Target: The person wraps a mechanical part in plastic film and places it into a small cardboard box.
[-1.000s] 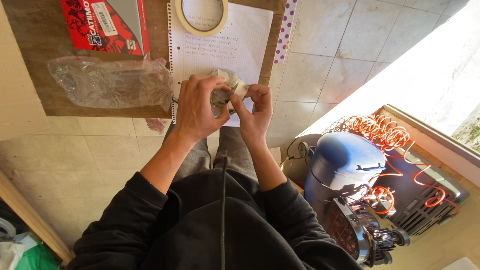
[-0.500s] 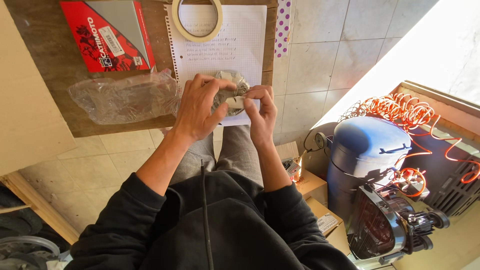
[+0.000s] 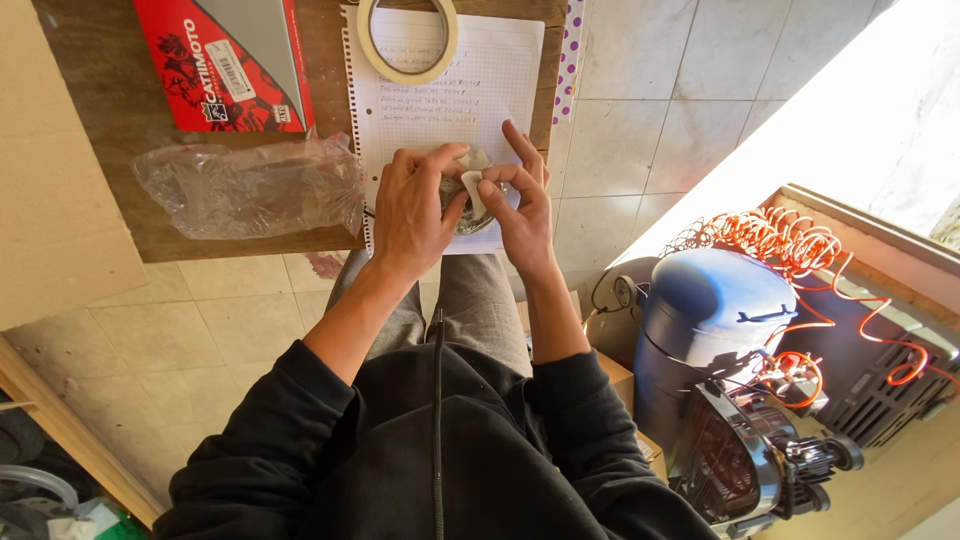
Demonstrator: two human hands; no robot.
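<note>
Right now both hands meet over the lower edge of a squared notebook page (image 3: pixel 470 90) that lies on a wooden worktop (image 3: pixel 90 110). The left hand (image 3: pixel 415 205) curls its fingers around a small greyish round part (image 3: pixel 470 195), and the right hand (image 3: pixel 520 205) pinches the same part from the other side, thumb and bent fingers on it, with the index finger stretched out flat over the paper. So each hand is closed on the part, which sits between them just above the page; what kind of part it is cannot be told, since the fingers hide most of it.

A roll of pale tape (image 3: pixel 408 35) rests on the top of the page. Just left of the left hand lies a crumpled clear plastic bag (image 3: pixel 250 185), and above it a red and grey box (image 3: pixel 230 60). On the tiled floor to the right stands a blue compressor tank (image 3: pixel 715 320) with a coiled orange hose (image 3: pixel 780 240).
</note>
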